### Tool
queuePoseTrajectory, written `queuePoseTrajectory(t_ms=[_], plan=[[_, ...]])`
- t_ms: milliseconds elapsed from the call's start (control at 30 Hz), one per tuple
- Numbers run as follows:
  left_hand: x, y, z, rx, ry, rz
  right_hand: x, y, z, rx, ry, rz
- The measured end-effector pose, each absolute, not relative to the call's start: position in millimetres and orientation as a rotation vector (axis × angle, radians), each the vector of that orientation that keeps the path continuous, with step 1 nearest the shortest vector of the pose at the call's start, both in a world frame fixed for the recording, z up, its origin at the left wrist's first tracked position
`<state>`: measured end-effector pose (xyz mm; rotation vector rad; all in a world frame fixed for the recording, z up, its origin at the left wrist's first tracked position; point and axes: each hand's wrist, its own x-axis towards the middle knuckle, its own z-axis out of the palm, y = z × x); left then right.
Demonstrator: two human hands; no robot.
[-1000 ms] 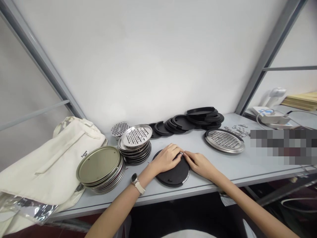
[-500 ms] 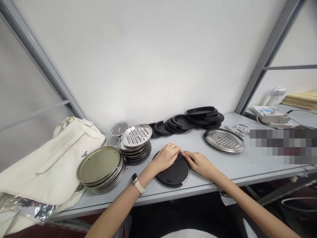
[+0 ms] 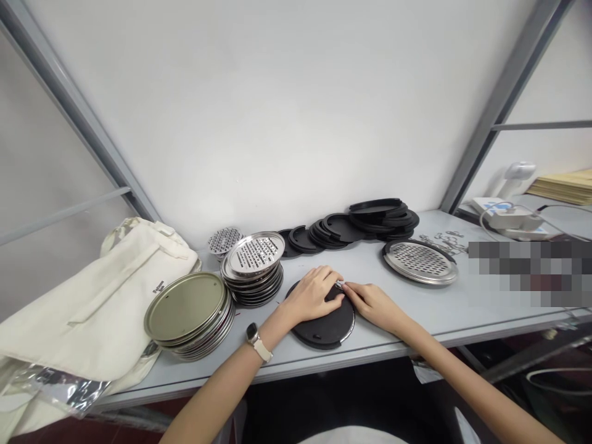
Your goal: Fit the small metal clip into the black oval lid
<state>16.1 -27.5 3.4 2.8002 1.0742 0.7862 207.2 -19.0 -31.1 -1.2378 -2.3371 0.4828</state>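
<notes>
A round black disc [image 3: 324,327] with a shiny metal edge on its right lies near the table's front edge. My left hand [image 3: 314,295], with a watch on its wrist, rests on the disc's upper left part, thumb apart from the fingers. From the right, my right hand [image 3: 367,302] reaches the disc's upper rim, its thumb and forefinger pinched on a small metal clip [image 3: 339,285]. The left fingertips are beside that clip.
Green-topped round plates [image 3: 189,308] and metal graters [image 3: 256,253] are stacked left. Black rings [image 3: 342,228] line the wall. A perforated disc [image 3: 420,261] and loose clips [image 3: 446,240] lie right. A cream bag [image 3: 115,296] covers the far left.
My left thumb has moved away from the fingers and down over the disc, and the small metal clip shows more. My right hand has barely moved.
</notes>
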Motion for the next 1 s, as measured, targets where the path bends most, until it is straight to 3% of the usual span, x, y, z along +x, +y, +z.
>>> queuePoseTrajectory(t_ms=[1000], plan=[[18.1,-26.0,0.3,2.757,1.102,0.776,206.5,-19.2,-29.8,-1.238,-2.326,0.477]])
